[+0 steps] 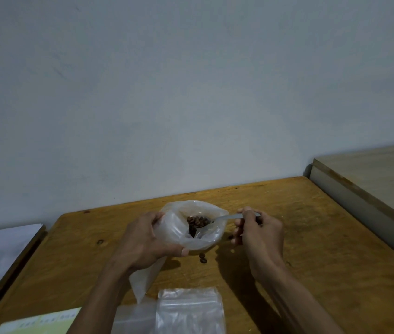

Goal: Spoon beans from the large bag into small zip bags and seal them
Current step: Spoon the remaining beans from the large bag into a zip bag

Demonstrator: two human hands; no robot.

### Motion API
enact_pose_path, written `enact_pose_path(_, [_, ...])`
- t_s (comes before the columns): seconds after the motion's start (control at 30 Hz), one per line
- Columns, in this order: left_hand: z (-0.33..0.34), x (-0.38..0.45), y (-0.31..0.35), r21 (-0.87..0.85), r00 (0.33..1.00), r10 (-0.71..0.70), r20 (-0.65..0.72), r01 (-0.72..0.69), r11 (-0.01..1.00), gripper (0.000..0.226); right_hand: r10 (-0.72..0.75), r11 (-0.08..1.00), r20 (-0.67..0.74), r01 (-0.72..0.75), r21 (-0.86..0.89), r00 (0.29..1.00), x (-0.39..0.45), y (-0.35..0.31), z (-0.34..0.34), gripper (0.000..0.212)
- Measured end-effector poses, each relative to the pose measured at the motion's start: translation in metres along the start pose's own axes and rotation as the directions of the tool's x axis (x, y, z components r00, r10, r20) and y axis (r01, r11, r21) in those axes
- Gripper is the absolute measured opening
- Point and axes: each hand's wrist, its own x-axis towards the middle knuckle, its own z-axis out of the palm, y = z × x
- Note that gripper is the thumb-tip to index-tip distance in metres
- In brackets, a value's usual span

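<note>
My left hand [143, 239] grips the rim of a clear plastic bag [179, 227] and holds its mouth open above the wooden table [299, 237]. Brown beans [197, 221] lie inside the bag. My right hand [256, 230] pinches the handle of a metal spoon [227, 217] whose bowl reaches into the bag mouth among the beans. A pile of empty small zip bags [188, 309] lies flat at the table's near edge. Two loose beans [202, 258] sit on the table just below the bag.
A pale yellow-green paper or card [39, 321] lies at the near left of the table. A white surface [1, 251] stands to the left, a light wooden unit [371, 184] to the right. A grey wall rises behind.
</note>
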Motion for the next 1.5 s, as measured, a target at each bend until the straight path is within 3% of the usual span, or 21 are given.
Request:
enact_pose_path(0.27, [0.000, 0.002, 0.003, 0.061, 0.999, -0.020, 0.040, 0.018, 0.998, 0.106, -0.010, 1.000, 0.042, 0.010, 0.012, 0.999, 0.002, -0.011, 0.002, 0.020])
enact_pose_path(0.4, [0.001, 0.001, 0.001, 0.071, 1.000, -0.030, 0.009, 0.029, 0.997, 0.101, -0.012, 1.000, 0.037, 0.011, 0.020, 0.999, -0.001, -0.016, -0.003, 0.019])
enact_pose_path(0.6, [0.003, 0.000, 0.001, 0.063, 0.999, -0.041, -0.005, 0.041, 0.997, 0.106, -0.114, 0.994, 0.037, 0.113, 0.008, 0.993, 0.001, -0.031, -0.005, 0.020])
enact_pose_path(0.7, [0.004, 0.000, 0.001, 0.046, 0.999, -0.036, -0.006, 0.036, 0.998, 0.105, -0.208, 0.975, 0.114, 0.215, -0.053, 0.971, -0.003, -0.030, 0.002, 0.022])
enact_pose_path(0.8, [0.004, -0.001, 0.002, 0.031, 0.999, -0.038, 0.009, 0.038, 0.999, 0.112, -0.409, 0.853, 0.297, 0.477, -0.211, 0.863, -0.007, -0.023, 0.008, 0.021])
enact_pose_path(0.93, [0.003, -0.003, 0.002, -0.037, 0.999, -0.029, -0.022, 0.028, 0.999, 0.095, -0.701, 0.610, 0.199, 0.720, -0.329, 0.685, 0.000, -0.006, -0.004, 0.027])
enact_pose_path(1.0, [0.004, -0.003, 0.002, -0.049, 0.999, -0.024, -0.031, 0.022, 0.999, 0.096, -0.745, 0.496, 0.244, 0.760, -0.419, 0.621, 0.001, 0.007, -0.006, 0.023])
enact_pose_path(1.1, [0.006, -0.004, 0.001, -0.035, 0.999, -0.017, -0.041, 0.016, 0.999, 0.110, -0.681, 0.428, 0.370, 0.754, -0.498, 0.632, -0.001, 0.031, -0.003, 0.020])
enact_pose_path(1.23, [0.003, -0.005, -0.001, -0.057, 0.997, 0.052, -0.059, -0.055, 0.997, 0.126, -0.623, 0.390, 0.431, 0.737, -0.552, 0.653, -0.006, 0.045, 0.004, 0.037])
enact_pose_path(1.43, [-0.006, -0.005, -0.002, -0.007, 0.990, 0.133, -0.037, -0.133, 0.991, 0.118, -0.660, 0.443, 0.353, 0.723, -0.531, 0.663, -0.007, 0.053, 0.009, 0.022])
enact_pose_path(1.5, [-0.005, -0.004, -0.005, 0.000, 0.993, 0.120, 0.007, -0.120, 0.993, 0.119, -0.619, 0.517, 0.324, 0.682, -0.517, 0.715, -0.007, 0.056, 0.012, 0.020])
